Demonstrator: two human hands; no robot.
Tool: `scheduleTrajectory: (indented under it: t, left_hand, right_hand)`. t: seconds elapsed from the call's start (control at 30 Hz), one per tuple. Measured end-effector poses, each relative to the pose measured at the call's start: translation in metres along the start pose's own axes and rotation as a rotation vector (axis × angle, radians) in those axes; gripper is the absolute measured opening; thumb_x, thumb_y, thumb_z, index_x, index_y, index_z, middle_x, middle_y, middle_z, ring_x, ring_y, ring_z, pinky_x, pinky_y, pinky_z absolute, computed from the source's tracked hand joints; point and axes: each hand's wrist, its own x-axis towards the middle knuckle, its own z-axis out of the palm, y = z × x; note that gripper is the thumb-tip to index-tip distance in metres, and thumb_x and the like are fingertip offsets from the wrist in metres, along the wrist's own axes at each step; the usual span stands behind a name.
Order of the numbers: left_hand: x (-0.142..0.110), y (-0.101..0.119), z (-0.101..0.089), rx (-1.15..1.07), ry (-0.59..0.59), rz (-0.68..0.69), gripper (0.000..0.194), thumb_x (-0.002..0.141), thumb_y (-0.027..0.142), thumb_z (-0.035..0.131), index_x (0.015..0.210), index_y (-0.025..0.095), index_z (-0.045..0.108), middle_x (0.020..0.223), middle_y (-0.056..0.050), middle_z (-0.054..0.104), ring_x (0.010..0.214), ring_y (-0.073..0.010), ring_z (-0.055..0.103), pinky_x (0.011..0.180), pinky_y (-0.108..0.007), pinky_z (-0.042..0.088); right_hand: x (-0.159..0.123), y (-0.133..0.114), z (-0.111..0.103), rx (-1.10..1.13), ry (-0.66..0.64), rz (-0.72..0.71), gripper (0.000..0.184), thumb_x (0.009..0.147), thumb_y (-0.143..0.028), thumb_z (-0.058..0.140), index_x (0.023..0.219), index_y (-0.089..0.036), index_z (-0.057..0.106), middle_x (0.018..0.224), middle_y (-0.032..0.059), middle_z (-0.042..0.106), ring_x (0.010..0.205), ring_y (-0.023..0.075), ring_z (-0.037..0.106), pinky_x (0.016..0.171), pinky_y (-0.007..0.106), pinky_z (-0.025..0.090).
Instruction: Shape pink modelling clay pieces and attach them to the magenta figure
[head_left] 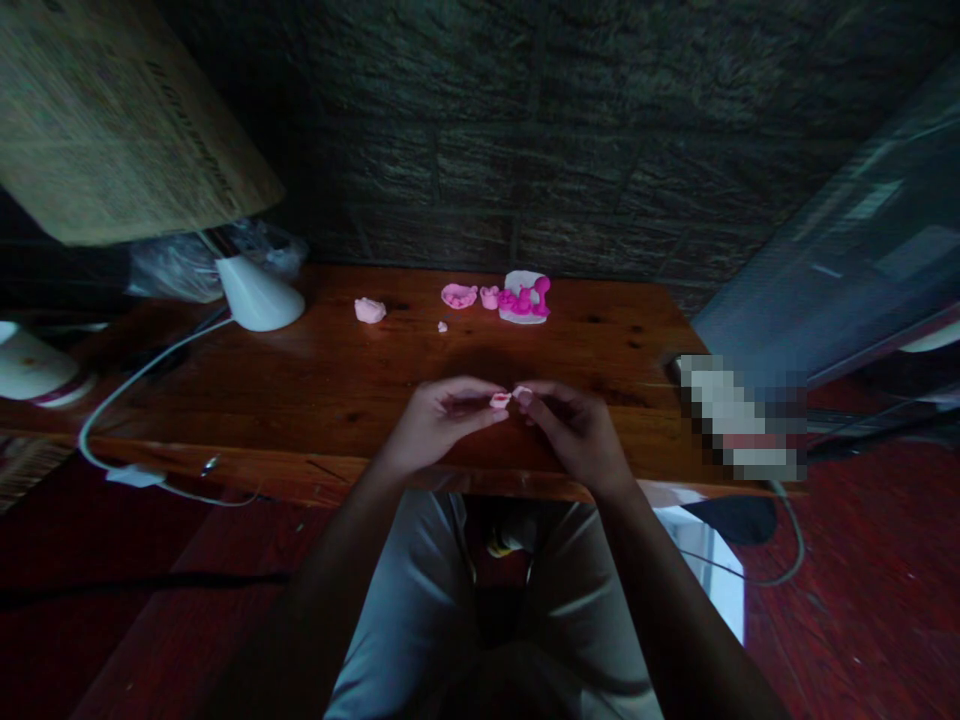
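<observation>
Over the front half of the wooden table, my left hand (pixel 437 418) pinches a small piece of pink modelling clay (pixel 499 400) with a redder spot on it. My right hand (pixel 576 432) is closed at the fingertips on a paler clay bit (pixel 523 394). The two pieces almost meet; I cannot tell whether they are joined. Beyond the hands lie a pale pink clay lump (pixel 370 310), a tiny clay crumb (pixel 442 327), a pink dish-like clay shape (pixel 459 297) and a small pink cup-like shape (pixel 490 298). Magenta clay shapes (pixel 529 300) rest on a whitish flat piece (pixel 523 279).
A lamp with a white base (pixel 262 295) and a large shade (pixel 127 130) stands at the left, its white cable (pixel 112 395) running over the front edge. A white cup-like container (pixel 34 370) lies left. A blurred-out object (pixel 739 420) sits at the right end. A stone-patterned wall (pixel 480 130) closes the back.
</observation>
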Motion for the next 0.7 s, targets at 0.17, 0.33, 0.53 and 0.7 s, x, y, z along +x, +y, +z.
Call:
scheduleTrajectory:
  t: [0.17,0.33,0.53,0.7]
  left_hand:
    - [0.0007,-0.0012,-0.0003,0.011,-0.004,0.014,0.028,0.078,0.033,0.085,0.098,0.015,0.078,0.104,-0.008,0.082,0.097,-0.0205,0.077,0.094,-0.037,0.062]
    - [0.0007,-0.0015,0.0002,0.007,-0.005,0.018,0.027,0.078,0.031,0.085,0.098,0.016,0.078,0.103,-0.008,0.082,0.096,-0.0201,0.077,0.093,-0.036,0.062]
    - [0.0003,-0.0008,-0.0001,0.007,-0.009,0.020,0.027,0.077,0.033,0.086,0.098,0.016,0.078,0.104,-0.008,0.082,0.096,-0.0204,0.077,0.094,-0.037,0.063]
    - [0.0004,-0.0012,-0.0002,0.014,-0.018,0.023,0.029,0.078,0.035,0.086,0.098,0.016,0.078,0.104,-0.008,0.082,0.097,-0.0212,0.077,0.093,-0.037,0.063]
  right_hand:
    - [-0.0001,-0.0020,-0.0003,0.054,0.015,0.029,0.035,0.084,-0.052,0.077,0.095,-0.019,0.078,0.090,0.0067,0.079,0.080,0.0185,0.072,0.073,0.031,0.059]
    - [0.0002,-0.0037,-0.0017,0.038,-0.002,0.044,0.037,0.085,-0.055,0.076,0.091,-0.019,0.077,0.086,0.0070,0.078,0.079,0.0192,0.072,0.073,0.033,0.059]
    - [0.0004,-0.0049,-0.0010,0.046,0.000,0.056,0.038,0.083,-0.057,0.077,0.089,-0.019,0.077,0.085,0.0071,0.078,0.078,0.0194,0.072,0.073,0.033,0.060]
    - [-0.0005,-0.0060,-0.0016,0.009,-0.014,0.022,0.040,0.083,-0.060,0.076,0.086,-0.020,0.076,0.080,0.0050,0.075,0.072,0.0171,0.067,0.070,0.031,0.057]
